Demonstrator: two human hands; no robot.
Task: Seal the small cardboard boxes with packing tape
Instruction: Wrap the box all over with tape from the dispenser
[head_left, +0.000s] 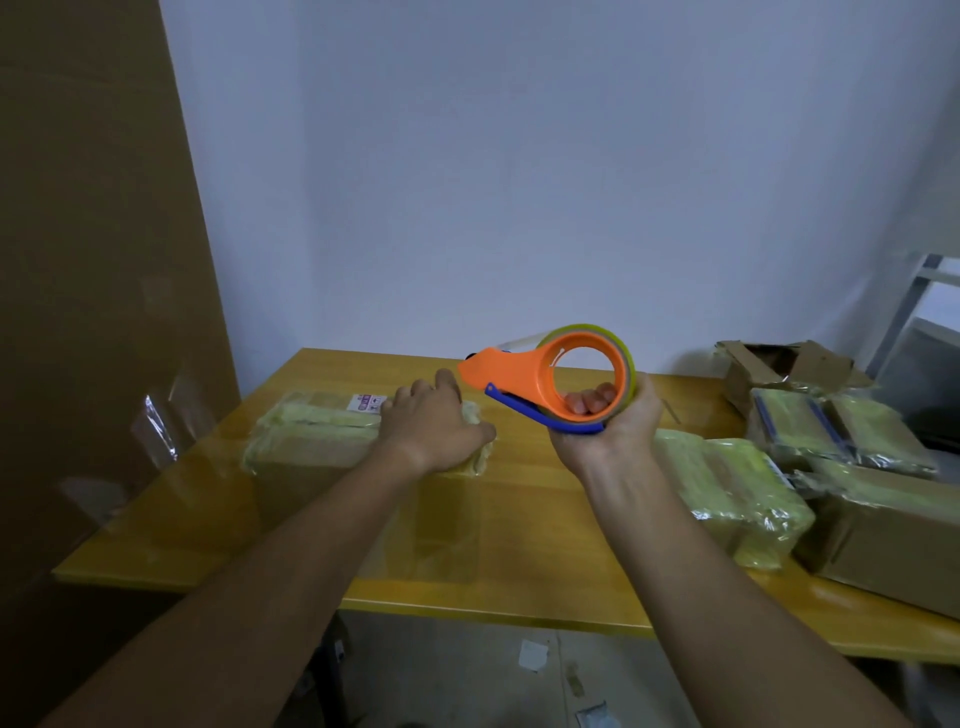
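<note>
left hand (434, 422) flat on taped box (332, 441) | right hand (608, 415) grip grasping tape dispenser (550, 376)

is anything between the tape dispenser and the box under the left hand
Nothing visible. The tape dispenser, held up in the right hand, has open air between its nose and the box; only the left hand rests on the box's near end.

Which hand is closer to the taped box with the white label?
Left. The left hand rests on the taped box; the right hand is apart to its right, holding up the tape dispenser.
</note>
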